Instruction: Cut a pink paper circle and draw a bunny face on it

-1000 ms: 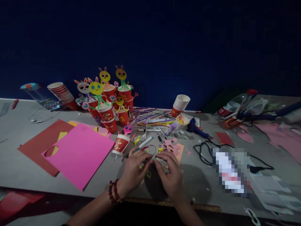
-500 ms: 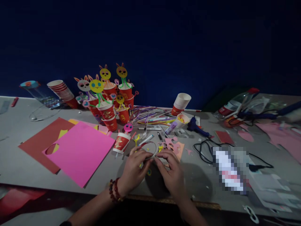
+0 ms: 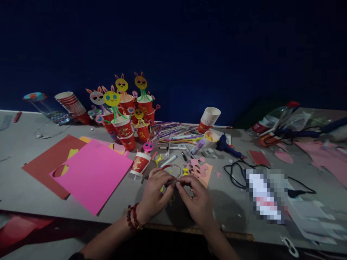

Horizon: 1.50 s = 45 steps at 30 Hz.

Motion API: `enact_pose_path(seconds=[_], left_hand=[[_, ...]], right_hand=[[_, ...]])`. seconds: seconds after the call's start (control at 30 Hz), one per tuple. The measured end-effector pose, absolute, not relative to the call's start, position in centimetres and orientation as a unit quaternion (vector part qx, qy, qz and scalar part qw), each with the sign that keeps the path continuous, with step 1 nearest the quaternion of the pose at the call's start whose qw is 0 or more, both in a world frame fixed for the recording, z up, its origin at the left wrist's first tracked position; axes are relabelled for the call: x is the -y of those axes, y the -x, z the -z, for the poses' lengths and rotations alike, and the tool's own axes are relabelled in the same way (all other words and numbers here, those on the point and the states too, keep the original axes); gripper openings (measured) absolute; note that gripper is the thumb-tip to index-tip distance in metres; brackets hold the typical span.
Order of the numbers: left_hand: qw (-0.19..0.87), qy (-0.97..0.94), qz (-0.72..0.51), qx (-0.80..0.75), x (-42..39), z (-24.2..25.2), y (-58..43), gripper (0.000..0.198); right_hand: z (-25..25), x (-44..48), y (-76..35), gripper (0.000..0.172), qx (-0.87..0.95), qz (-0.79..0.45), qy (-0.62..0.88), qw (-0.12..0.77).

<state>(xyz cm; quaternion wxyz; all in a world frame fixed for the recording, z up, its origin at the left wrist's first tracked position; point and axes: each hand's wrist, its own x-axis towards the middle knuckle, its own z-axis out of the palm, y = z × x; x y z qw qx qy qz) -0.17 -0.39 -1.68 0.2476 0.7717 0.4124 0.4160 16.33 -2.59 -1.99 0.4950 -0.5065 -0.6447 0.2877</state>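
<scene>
My left hand (image 3: 157, 191), with a red beaded bracelet at the wrist, meets my right hand (image 3: 197, 196) at the front of the table. Both have thumb and fingertips pinched on the near edge of a thin, pale ring (image 3: 180, 171) with a reddish far edge; its kind is unclear. Fingers partly hide it. Left of them a red paper cup (image 3: 140, 164) bears a pink rabbit-like face (image 3: 148, 145) and leans slightly. Beyond lie a white marker (image 3: 168, 160), a black pen (image 3: 184, 156) and cut pink-and-orange paper scraps (image 3: 202, 169).
Several red cups with paper rabbit faces (image 3: 111, 98) stand behind left. Pink paper (image 3: 94, 173) lies left. Pipe cleaners (image 3: 173, 133), a glue stick (image 3: 197, 147), a cup stack (image 3: 210, 119), a blue glue gun (image 3: 227, 147) and a black cable (image 3: 230, 177) lie beyond and right.
Both hands stay at nearly the same spot, pinching the ring. The ring has tilted, so its pale band looks thinner, and the right hand's fingers have shifted slightly.
</scene>
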Motion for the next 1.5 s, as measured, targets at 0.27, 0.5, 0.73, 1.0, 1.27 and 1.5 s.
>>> enact_pose_path(seconds=[0.27, 0.5, 0.73, 1.0, 1.27, 1.5], left_hand=[[0.279, -0.739, -0.444, -0.423, 0.6, 1.6, 0.0, 0.010], [0.465, -0.599, -0.473, -0.448, 0.6, 2.1, -0.1, 0.017], [0.380, -0.738, -0.392, -0.395, 0.2, 2.2, 0.9, 0.012], [0.321, -0.820, -0.348, -0.322, 0.6, 2.3, 0.7, 0.032], [0.210, -0.863, -0.237, -0.393, -0.3, 4.3, 3.7, 0.026], [0.182, -0.867, -0.132, -0.444, 0.5, 5.0, 4.9, 0.030]], right_hand=[[1.7, 2.8, -16.2, 0.010, 0.681, -0.218, 0.493, 0.495], [3.0, 3.3, -16.2, 0.010, 0.615, -0.234, 0.481, 0.580], [2.4, 2.7, -19.4, 0.026, 0.666, -0.241, 0.470, 0.527], [3.2, 4.4, -22.6, 0.046, 0.755, -0.220, 0.462, 0.410], [5.4, 6.6, -28.7, 0.044, 0.675, 0.060, 0.610, 0.411], [7.0, 7.0, -27.1, 0.037, 0.659, 0.057, 0.626, 0.414]])
